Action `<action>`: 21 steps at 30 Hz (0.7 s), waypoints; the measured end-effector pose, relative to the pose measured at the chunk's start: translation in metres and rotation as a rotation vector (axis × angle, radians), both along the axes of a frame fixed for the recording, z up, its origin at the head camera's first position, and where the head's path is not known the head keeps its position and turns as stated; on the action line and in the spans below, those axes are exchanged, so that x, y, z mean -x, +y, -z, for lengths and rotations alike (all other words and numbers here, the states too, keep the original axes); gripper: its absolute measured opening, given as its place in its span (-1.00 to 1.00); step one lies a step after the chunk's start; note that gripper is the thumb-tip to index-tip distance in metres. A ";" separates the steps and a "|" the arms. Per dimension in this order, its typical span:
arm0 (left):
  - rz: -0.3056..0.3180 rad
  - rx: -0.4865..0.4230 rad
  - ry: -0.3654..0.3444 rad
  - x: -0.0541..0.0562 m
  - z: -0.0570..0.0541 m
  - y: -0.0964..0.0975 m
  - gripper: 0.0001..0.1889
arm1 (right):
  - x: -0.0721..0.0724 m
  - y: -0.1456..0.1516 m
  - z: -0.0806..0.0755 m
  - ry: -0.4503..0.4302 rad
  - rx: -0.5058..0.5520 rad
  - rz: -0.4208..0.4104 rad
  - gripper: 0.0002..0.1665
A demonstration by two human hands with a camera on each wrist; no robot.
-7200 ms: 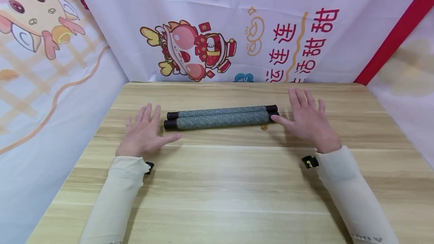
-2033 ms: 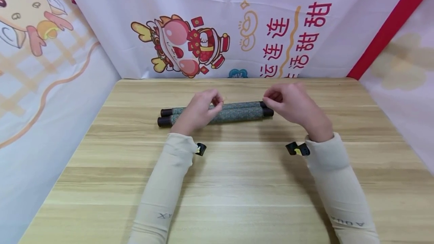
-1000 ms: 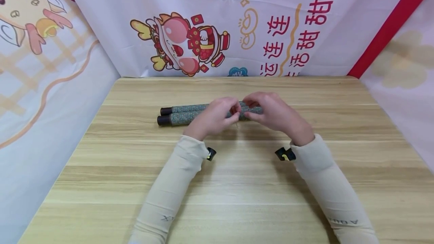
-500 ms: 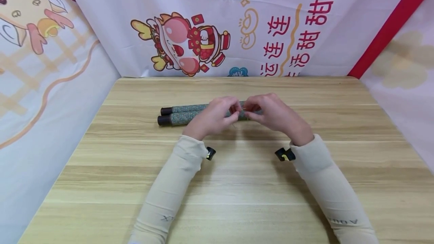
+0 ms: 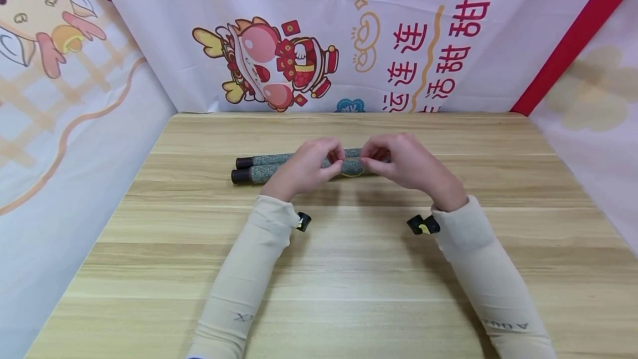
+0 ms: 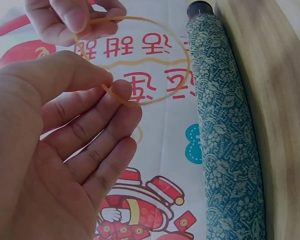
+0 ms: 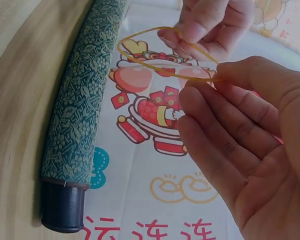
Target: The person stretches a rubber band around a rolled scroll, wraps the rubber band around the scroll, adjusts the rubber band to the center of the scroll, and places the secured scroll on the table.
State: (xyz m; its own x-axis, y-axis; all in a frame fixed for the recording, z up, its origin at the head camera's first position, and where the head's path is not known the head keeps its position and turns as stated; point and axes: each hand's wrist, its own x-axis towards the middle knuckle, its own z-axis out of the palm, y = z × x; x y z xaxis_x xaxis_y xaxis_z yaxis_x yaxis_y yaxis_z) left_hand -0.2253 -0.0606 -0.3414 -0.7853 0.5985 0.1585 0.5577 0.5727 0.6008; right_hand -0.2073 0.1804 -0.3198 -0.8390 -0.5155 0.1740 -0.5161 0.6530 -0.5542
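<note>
Two hands are working with one thin yellow band [image 6: 189,62]. The left hand [image 5: 309,168] is pinching one side of it between thumb and finger, and the right hand [image 5: 411,165] is pinching the other side the same way. The other fingers are bending loosely behind both pinches. The band is making one loop in the gap between the two sets of fingertips.

Two long rolls in green patterned cloth are lying side by side below the fingers: one back roll [image 5: 273,159] and one front roll [image 5: 266,173]. Two dark ends are poking out past the left fingers. In the head view, the right fingers are hiding the other ends. I cannot tell if the band is touching a roll. One wooden table [image 5: 319,270] is holding up both rolls.

Compared with half a second ago, the fingertips are now sitting farther apart, and the band's loop is showing more clearly between them. The rolls are lying in the same spot. Compared with the first picture, the hands are no longer spreading flat; they are now pinching above the rolls.
</note>
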 end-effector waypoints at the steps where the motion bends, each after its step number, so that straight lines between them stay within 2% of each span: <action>1: 0.002 0.003 -0.001 0.000 0.000 0.000 -0.90 | 0.001 0.001 0.000 0.000 0.006 0.006 -0.90; 11: -0.013 0.016 -0.018 0.004 0.003 -0.004 -0.89 | 0.007 0.022 -0.006 -0.041 -0.012 0.131 -0.94; 17: 0.011 0.033 -0.037 0.005 0.007 -0.003 -0.86 | 0.008 0.036 -0.009 -0.102 -0.071 0.206 -0.90; 21: -0.003 0.052 -0.057 0.005 0.009 -0.002 -0.85 | 0.008 0.041 -0.009 -0.126 -0.110 0.220 -0.88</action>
